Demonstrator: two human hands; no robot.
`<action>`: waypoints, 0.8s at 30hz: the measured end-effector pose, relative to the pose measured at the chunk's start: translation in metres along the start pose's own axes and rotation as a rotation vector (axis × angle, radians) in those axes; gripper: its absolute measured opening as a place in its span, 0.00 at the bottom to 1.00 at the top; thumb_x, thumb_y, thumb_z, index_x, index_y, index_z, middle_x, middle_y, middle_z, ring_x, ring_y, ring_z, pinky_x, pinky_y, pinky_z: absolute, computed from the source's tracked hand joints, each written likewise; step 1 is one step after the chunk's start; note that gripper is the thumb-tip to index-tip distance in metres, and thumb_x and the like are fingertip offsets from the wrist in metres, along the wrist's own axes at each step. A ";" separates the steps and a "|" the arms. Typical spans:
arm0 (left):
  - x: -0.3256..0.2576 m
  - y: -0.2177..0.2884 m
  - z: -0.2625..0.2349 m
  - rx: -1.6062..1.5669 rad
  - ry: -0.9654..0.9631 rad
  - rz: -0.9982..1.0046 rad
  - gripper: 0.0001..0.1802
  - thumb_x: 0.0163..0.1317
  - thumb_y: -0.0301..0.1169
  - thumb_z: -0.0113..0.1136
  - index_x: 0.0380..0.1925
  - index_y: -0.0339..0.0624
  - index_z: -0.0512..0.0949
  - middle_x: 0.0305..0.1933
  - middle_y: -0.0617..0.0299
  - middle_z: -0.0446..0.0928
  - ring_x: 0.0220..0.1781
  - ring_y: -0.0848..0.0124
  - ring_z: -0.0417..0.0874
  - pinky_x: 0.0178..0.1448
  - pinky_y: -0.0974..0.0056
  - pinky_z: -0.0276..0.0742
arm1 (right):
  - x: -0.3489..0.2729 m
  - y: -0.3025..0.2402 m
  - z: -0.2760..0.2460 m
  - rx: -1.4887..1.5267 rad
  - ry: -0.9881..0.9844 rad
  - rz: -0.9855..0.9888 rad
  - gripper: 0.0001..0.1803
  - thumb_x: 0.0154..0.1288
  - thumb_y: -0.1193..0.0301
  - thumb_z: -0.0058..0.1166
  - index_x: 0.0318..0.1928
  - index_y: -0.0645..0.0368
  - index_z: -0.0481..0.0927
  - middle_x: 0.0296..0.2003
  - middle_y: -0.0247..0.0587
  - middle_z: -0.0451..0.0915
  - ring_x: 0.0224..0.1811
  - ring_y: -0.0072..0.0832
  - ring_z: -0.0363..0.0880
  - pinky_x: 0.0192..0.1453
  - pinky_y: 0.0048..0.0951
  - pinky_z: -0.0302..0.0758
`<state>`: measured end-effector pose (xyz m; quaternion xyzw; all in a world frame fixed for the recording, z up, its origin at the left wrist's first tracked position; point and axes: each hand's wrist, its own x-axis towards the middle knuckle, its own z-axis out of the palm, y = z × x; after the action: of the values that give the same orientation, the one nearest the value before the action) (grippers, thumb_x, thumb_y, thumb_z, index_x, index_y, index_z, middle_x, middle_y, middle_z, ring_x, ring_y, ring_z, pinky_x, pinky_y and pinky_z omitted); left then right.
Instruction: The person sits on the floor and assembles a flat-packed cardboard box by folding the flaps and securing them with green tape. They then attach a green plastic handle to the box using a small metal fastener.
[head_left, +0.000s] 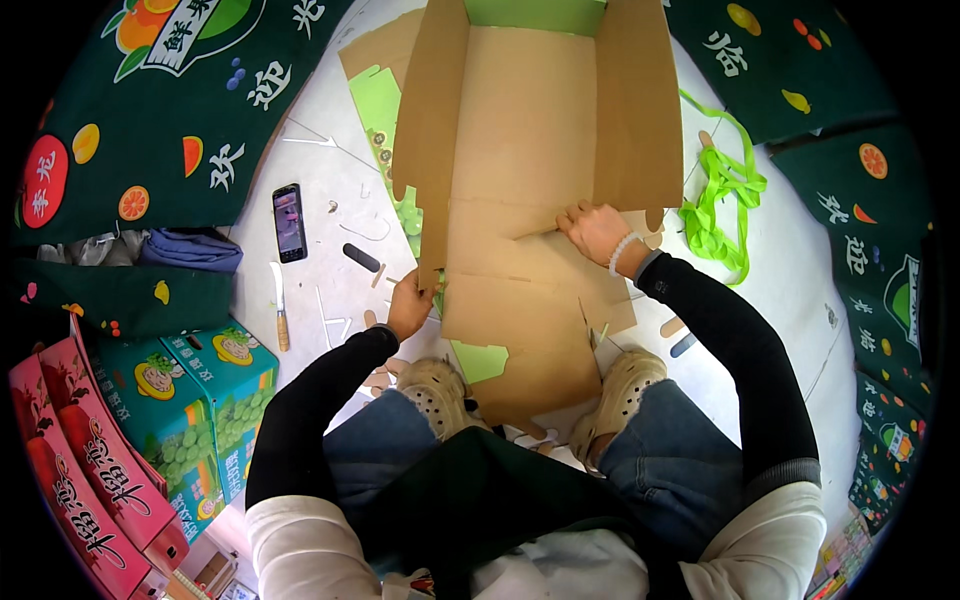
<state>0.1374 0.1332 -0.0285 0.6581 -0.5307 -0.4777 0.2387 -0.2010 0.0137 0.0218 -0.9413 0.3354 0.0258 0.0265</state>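
A large open cardboard carton [525,130], brown inside with green outer faces, lies in front of me with its near end folded out flat toward my feet. My left hand [411,305] is closed on the left edge of the carton near its lower corner, where a little green shows by the fingertips. My right hand [597,234] pinches a narrow strip of brown cardboard [538,234] over the carton's floor, near the right wall. Whether that strip is still joined to the carton, I cannot tell.
On the pale floor to the left lie a phone [289,222], a wooden-handled knife [280,308] and cardboard scraps. Green ribbon [727,195] is heaped on the right. Teal fruit boxes [190,400] and pink boxes [95,470] stand at the lower left. Dark green printed cloths [160,120] hang around.
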 end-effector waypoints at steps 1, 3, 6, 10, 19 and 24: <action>0.001 -0.009 0.001 0.003 -0.009 -0.012 0.10 0.60 0.24 0.54 0.41 0.31 0.74 0.31 0.48 0.80 0.31 0.62 0.82 0.35 0.60 0.76 | 0.001 -0.001 -0.001 -0.002 0.002 -0.006 0.05 0.56 0.71 0.47 0.30 0.58 0.75 0.28 0.39 0.77 0.34 0.32 0.79 0.30 0.31 0.77; 0.004 -0.011 0.001 0.007 -0.016 -0.042 0.09 0.59 0.22 0.53 0.40 0.33 0.75 0.32 0.48 0.80 0.31 0.61 0.82 0.35 0.60 0.75 | 0.001 -0.001 0.000 -0.001 0.002 -0.008 0.05 0.56 0.71 0.47 0.30 0.58 0.75 0.28 0.39 0.77 0.34 0.32 0.79 0.30 0.31 0.77; 0.013 -0.012 -0.002 0.095 -0.012 -0.029 0.08 0.55 0.21 0.53 0.35 0.34 0.77 0.33 0.47 0.79 0.31 0.56 0.81 0.36 0.58 0.75 | 0.001 -0.001 0.002 0.007 0.005 -0.010 0.05 0.56 0.71 0.47 0.30 0.58 0.75 0.28 0.39 0.76 0.34 0.32 0.79 0.30 0.30 0.77; 0.014 0.009 -0.013 0.491 -0.018 0.260 0.07 0.51 0.23 0.53 0.30 0.37 0.78 0.31 0.46 0.79 0.31 0.49 0.80 0.35 0.54 0.75 | -0.003 0.001 0.003 -0.007 0.009 -0.012 0.05 0.56 0.71 0.47 0.30 0.58 0.75 0.27 0.39 0.76 0.34 0.32 0.78 0.31 0.30 0.77; 0.025 0.041 -0.053 1.617 -0.178 0.343 0.06 0.56 0.30 0.52 0.33 0.47 0.76 0.31 0.63 0.77 0.34 0.68 0.81 0.31 0.62 0.69 | 0.003 0.001 0.000 0.056 -0.036 0.046 0.05 0.57 0.73 0.47 0.33 0.59 0.75 0.30 0.40 0.79 0.36 0.33 0.80 0.32 0.32 0.78; 0.049 0.113 -0.059 1.492 -0.065 1.087 0.10 0.56 0.31 0.50 0.38 0.44 0.73 0.42 0.61 0.71 0.47 0.67 0.74 0.49 0.64 0.68 | 0.003 0.004 0.003 0.112 -0.037 0.175 0.07 0.58 0.74 0.46 0.35 0.60 0.75 0.30 0.43 0.80 0.36 0.36 0.80 0.30 0.38 0.79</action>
<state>0.1358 0.0403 0.0711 0.2883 -0.9435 0.1473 -0.0707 -0.2014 0.0093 0.0189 -0.9049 0.4167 0.0266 0.0828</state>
